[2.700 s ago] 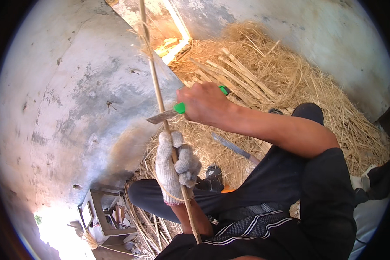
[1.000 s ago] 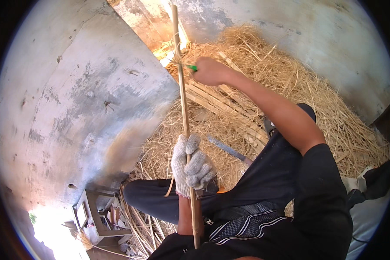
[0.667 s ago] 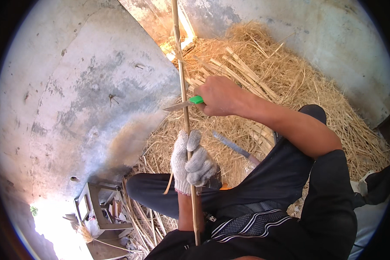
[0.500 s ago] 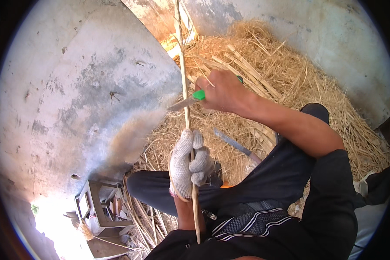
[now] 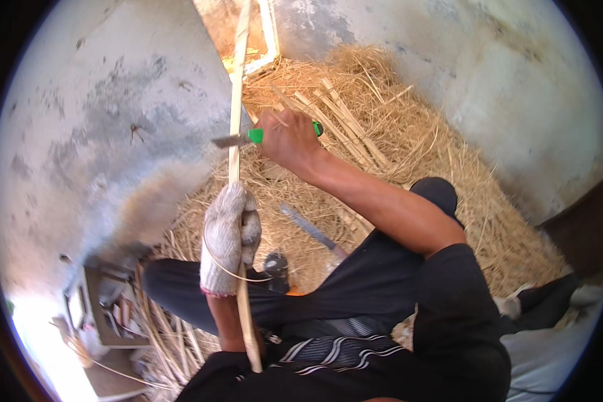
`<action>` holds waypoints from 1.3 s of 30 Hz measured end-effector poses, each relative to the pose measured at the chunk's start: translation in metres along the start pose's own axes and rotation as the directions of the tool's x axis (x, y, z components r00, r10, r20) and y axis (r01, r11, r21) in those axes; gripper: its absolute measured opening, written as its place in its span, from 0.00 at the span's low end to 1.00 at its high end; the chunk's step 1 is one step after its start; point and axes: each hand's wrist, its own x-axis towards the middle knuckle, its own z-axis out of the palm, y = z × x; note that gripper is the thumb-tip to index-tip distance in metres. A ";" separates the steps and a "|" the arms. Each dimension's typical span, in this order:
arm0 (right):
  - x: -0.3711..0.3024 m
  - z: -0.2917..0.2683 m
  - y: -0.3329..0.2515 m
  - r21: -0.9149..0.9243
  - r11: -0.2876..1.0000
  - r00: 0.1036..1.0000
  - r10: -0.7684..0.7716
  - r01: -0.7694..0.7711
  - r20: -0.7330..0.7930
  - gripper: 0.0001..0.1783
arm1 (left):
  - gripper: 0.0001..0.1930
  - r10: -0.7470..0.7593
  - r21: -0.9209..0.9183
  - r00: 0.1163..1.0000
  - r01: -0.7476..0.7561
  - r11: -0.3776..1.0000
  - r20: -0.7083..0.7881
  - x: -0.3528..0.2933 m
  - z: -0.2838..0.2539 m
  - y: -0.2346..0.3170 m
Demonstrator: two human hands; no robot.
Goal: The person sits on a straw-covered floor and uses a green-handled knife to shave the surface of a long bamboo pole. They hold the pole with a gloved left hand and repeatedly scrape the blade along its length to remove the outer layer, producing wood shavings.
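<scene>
A long pale bamboo strip (image 5: 235, 164) runs from above my lap up toward the bright opening at the top. My left hand (image 5: 226, 228), in a white knit glove, is closed around it. Its gloved back faces up and a thin curl of fibre crosses the wrist. Farther up, my bare right hand (image 5: 289, 139) grips a knife with a green handle (image 5: 255, 136). The blade (image 5: 226, 141) lies across the strip; whether it touches cannot be made out. A second knife (image 5: 308, 228) rests on the shavings beside my leg.
Straw-like shavings (image 5: 442, 147) cover the floor ahead and to the right, with a bundle of split strips (image 5: 355, 127) on top. A stained wall (image 5: 147, 67) rises close on the left. At lower left stands a small stool-like frame (image 5: 124, 342) beside more strips (image 5: 171, 335).
The whole view has shifted, so everything sits farther left. My left hand has rolled over, and the strip now shows a broader face. Both grips are kept, with the blade still across the strip.
</scene>
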 end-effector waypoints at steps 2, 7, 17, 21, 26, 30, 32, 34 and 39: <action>0.011 -0.004 -0.001 0.018 0.994 0.991 0.103 -0.105 0.080 0.12 | 0.16 0.050 0.028 0.998 -0.051 0.998 0.038 0.000 0.004 0.000; 0.037 -0.003 0.057 -0.074 0.950 0.945 0.311 -0.304 0.103 0.15 | 0.16 -0.068 0.007 0.993 0.068 0.998 0.098 -0.012 0.013 -0.006; 0.035 -0.034 0.029 0.300 0.763 0.677 0.233 -0.572 0.698 0.22 | 0.17 -0.025 -0.033 0.992 0.029 0.999 0.125 -0.006 -0.016 -0.013; 0.024 -0.034 0.024 0.550 0.669 0.822 0.167 -0.500 0.545 0.22 | 0.16 0.077 0.070 0.993 -0.084 0.994 0.094 -0.010 -0.020 0.014; 0.020 -0.042 0.012 0.569 0.734 0.885 0.095 -0.372 0.455 0.20 | 0.15 0.160 0.144 0.981 -0.175 0.974 0.111 -0.019 -0.028 0.040; 0.017 -0.050 0.003 0.526 0.843 0.964 -0.036 -0.112 0.263 0.19 | 0.15 0.244 0.190 0.968 -0.249 0.949 0.054 -0.025 -0.021 0.059; 0.012 -0.051 -0.003 0.520 0.852 0.975 -0.162 0.062 0.149 0.15 | 0.16 0.335 0.255 0.942 -0.329 0.909 0.022 -0.021 -0.024 0.057; 0.012 -0.057 -0.006 0.472 0.878 0.955 -0.201 0.076 0.220 0.09 | 0.16 0.407 0.291 0.913 -0.382 0.877 -0.026 -0.018 -0.027 0.056; 0.009 -0.064 -0.020 0.598 0.801 0.982 -0.137 0.030 0.133 0.07 | 0.15 0.478 0.220 0.877 -0.458 0.861 -0.044 -0.017 -0.027 0.052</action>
